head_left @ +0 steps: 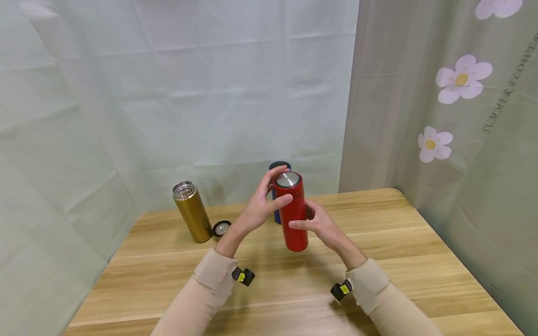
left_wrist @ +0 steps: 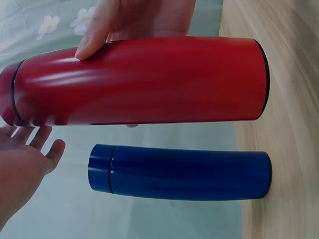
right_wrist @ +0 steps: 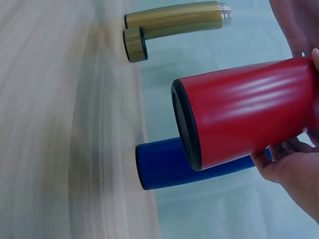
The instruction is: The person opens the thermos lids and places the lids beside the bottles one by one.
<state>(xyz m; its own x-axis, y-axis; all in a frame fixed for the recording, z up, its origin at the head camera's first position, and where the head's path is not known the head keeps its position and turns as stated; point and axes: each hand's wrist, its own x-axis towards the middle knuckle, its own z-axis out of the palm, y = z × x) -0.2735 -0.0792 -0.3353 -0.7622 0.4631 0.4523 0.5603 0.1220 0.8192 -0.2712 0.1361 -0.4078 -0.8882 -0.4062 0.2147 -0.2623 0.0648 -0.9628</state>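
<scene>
A red thermos flask with a steel disc on its lid is held up off the table, its dark base showing in the right wrist view. My right hand grips its body, thumb in front and fingers behind. Around the lid is my left hand, thumb across the front and fingers at the back. In the left wrist view one finger stands away from the lid. Behind the red flask a blue thermos flask stands upright, partly hidden in the head view.
Left of my hands a gold thermos flask stands without its lid, its steel mouth exposed. Beside its base lies a gold-and-black lid. The wooden table meets a pale curtain at the back.
</scene>
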